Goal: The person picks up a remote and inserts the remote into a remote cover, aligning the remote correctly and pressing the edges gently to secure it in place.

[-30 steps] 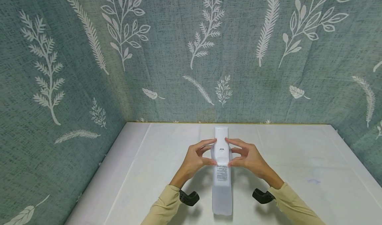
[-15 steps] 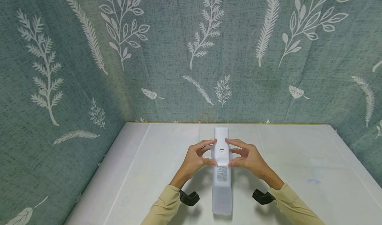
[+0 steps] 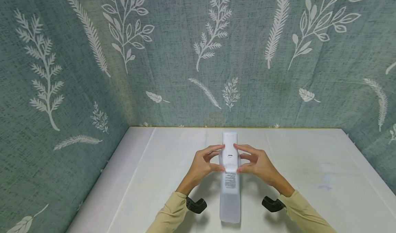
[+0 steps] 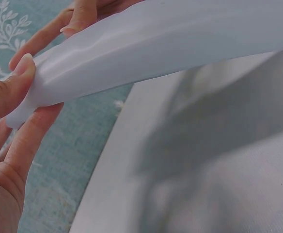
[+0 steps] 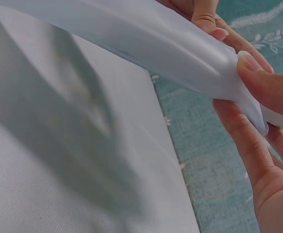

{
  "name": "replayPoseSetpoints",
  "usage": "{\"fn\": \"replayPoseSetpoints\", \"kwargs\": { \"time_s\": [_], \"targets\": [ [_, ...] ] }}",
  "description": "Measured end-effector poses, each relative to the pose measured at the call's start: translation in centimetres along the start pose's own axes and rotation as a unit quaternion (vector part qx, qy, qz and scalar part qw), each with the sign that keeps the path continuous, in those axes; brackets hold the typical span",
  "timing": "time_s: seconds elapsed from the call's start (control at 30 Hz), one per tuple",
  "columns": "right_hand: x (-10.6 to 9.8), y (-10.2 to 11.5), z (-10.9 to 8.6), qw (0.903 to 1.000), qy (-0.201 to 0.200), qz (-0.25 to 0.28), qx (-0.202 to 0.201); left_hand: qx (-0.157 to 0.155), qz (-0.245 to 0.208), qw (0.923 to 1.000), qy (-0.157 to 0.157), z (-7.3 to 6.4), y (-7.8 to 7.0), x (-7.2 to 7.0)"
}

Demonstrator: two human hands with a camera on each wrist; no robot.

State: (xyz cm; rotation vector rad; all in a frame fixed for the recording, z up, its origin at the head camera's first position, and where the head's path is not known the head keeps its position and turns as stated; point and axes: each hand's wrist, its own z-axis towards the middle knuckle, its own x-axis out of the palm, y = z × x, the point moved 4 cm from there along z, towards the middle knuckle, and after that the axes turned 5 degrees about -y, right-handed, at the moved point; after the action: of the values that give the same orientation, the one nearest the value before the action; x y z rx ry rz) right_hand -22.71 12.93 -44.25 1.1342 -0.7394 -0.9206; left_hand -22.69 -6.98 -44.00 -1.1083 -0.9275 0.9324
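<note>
A white remote control [image 3: 230, 140] points away from me, back side up, with a small latch mark. Its lower part and printed label [image 3: 230, 180] show through a translucent soft sleeve [image 3: 230, 207], whose near end hangs past the remote. My left hand [image 3: 199, 162] pinches the sleeve's mouth and the remote at the left edge, thumb nearest me. On the opposite edge my right hand [image 3: 260, 162] grips likewise. Both wrist views show the sleeve [image 4: 132, 53] held above the table, thumbs and fingers on either side of its rim. The remote is mostly hidden there.
Beneath the hands lies a white-covered table [image 3: 167, 150], with shadows of the arms on it. A green leaf-patterned cloth [image 3: 173, 54] stands behind and at the sides. Black wrist-worn devices [image 3: 196, 205] sit under both wrists.
The remote control seems to have slid very slightly toward me into the sleeve. Both hands keep their grip in almost the same place.
</note>
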Motion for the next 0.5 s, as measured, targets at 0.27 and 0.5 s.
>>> {"fn": "replayPoseSetpoints", "kwargs": {
  "time_s": [0.27,0.5],
  "targets": [
    [-0.19,-0.02,-0.03,1.0000,-0.004,-0.004,0.000,0.000,0.003,1.0000,-0.001,0.10,0.03,0.12],
    [-0.31,0.13,-0.15,0.9999,-0.008,-0.006,-0.003,-0.002,0.006,1.0000,-0.002,0.18,0.10,0.26]
  ]
}}
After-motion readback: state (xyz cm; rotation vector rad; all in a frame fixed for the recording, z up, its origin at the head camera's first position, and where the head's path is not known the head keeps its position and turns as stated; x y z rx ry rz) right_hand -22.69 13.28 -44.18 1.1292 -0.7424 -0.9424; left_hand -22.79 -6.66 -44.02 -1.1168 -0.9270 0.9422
